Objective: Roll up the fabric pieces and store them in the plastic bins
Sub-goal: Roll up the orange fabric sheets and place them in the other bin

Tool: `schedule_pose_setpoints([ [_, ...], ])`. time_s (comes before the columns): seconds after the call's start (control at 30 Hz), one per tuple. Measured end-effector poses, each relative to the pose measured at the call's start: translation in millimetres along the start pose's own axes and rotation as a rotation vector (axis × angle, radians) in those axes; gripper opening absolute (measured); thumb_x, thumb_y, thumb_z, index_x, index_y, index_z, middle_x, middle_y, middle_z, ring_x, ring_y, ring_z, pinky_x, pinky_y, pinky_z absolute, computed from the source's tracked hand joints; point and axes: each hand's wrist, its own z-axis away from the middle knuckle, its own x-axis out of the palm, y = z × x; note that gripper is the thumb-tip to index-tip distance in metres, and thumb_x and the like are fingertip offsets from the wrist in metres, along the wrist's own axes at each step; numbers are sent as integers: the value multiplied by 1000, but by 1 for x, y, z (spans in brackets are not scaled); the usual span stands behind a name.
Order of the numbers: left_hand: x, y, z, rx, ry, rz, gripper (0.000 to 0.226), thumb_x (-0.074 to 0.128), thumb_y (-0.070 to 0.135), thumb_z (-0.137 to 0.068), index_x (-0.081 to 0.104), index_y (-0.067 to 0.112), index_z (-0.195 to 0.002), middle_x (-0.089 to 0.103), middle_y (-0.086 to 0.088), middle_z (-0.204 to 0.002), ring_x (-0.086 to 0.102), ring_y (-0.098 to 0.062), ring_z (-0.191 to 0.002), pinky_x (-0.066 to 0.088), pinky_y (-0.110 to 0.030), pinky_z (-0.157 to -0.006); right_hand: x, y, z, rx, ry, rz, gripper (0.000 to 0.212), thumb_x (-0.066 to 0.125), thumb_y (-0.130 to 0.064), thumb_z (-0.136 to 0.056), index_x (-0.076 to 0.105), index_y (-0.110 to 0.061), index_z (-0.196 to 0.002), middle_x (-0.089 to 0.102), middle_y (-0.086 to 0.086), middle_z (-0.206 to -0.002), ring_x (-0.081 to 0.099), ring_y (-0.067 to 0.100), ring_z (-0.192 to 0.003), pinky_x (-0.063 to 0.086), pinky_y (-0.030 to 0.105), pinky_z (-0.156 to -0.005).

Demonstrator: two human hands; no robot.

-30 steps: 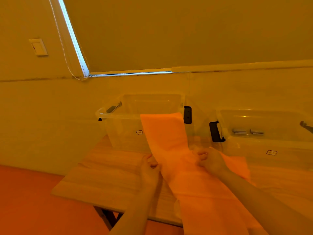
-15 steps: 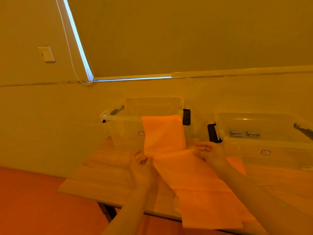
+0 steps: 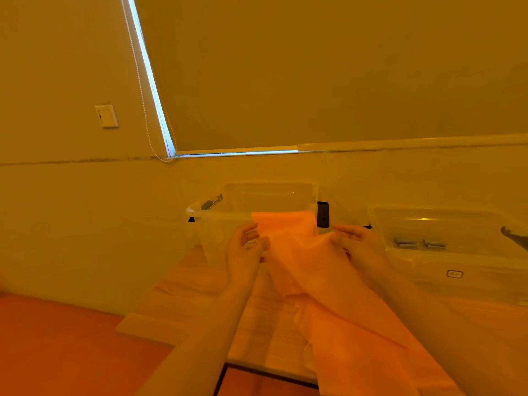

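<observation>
Head view: both hands raised above the table (image 3: pixel 183 312), in front of the left bin (image 3: pixel 217 215). Fabric (image 3: pixel 288 252), a long orange strip, spans between them. Left hand (image 3: pixel 245 252) at 9 o'clock of the strip, fingers curled, pinching its left edge. Right hand (image 3: pixel 357 244) at 3 o'clock, holding the right edge; fingers fairly straight on top, thumb hidden under the cloth. Upper end of the fabric lies at 12 o'clock from the hands, draped over the near rim of the left bin. Remainder trails toward 5 o'clock, across the table and off its near edge. Right bin (image 3: pixel 457 270) stands at 3 o'clock of the right hand, just beside it; two small grey items (image 3: pixel 420 243) inside.
</observation>
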Motion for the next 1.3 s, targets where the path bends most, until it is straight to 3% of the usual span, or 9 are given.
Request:
schedule_pose_setpoints([
  [0.1,4,14,-9,43,-94,-86,40,69,7,-83,59,25,-117,58,12,-109,61,-11,-92,46,-10,-51,6,-16,-9,-15,-12,-51,25,62,-6,-89,63,-16,-112,65,4,-102,61,14,-87,47,23,-65],
  [0.23,11,30,-32,61,-149,-129,28,65,2,-85,67,18,-107,63,2,-112,62,-14,-93,50,-14,-58,17,-43,-23,-39,25,-149,19,64,-4,-87,65,-21,-96,66,12,-107,62,20,-90,50,27,-68],
  [0.37,17,54,-66,171,-129,-206,26,61,5,-89,66,14,-113,62,0,-119,61,-15,-101,54,-19,-69,29,-76,-37,-66,25,-194,21,64,-1,-87,66,-17,-99,66,12,-104,63,18,-86,52,30,-75],
  [0.5,22,90,-105,243,-86,-181,28,58,3,-91,63,9,-117,61,-4,-117,61,-16,-97,54,-14,-60,42,-111,-49,-116,-7,-195,24,62,-1,-88,63,-14,-108,64,2,-91,62,12,-80,53,23,-68],
  [0.73,33,136,-160,281,-91,-134,33,52,-5,-91,59,3,-123,51,-4,-113,57,-15,-88,56,-17,-57,61,-149,-89,-172,-8,-218,21,65,1,-85,64,-11,-102,65,7,-94,64,15,-80,55,23,-63],
  [0.93,45,104,-184,190,-106,-216,35,56,-1,-91,58,7,-125,51,-13,-130,57,-23,-96,53,-16,-49,60,-119,-118,-172,21,-52,27,63,3,-86,64,-7,-110,62,3,-92,62,17,-86,53,22,-67],
  [1.03,50,79,-186,108,-159,-308,38,56,4,-93,53,9,-130,53,-13,-129,55,-21,-97,51,-19,-52,56,-93,-131,-149,53,41,27,64,2,-85,65,-8,-110,63,7,-102,62,24,-99,53,27,-74],
  [1.13,52,53,-187,61,-233,-444,38,57,9,-93,53,12,-131,51,-10,-133,56,-24,-106,48,-18,-56,53,-72,-136,-108,56,80,26,65,2,-85,65,-9,-108,64,9,-104,62,24,-97,54,30,-77],
  [1.3,52,20,-185,2,-378,-668,34,57,13,-93,55,13,-128,55,-3,-123,52,-8,-83,45,-16,-57,51,-46,-137,-56,61,96,21,65,1,-84,65,-14,-99,65,8,-103,62,20,-92,53,28,-75],
])
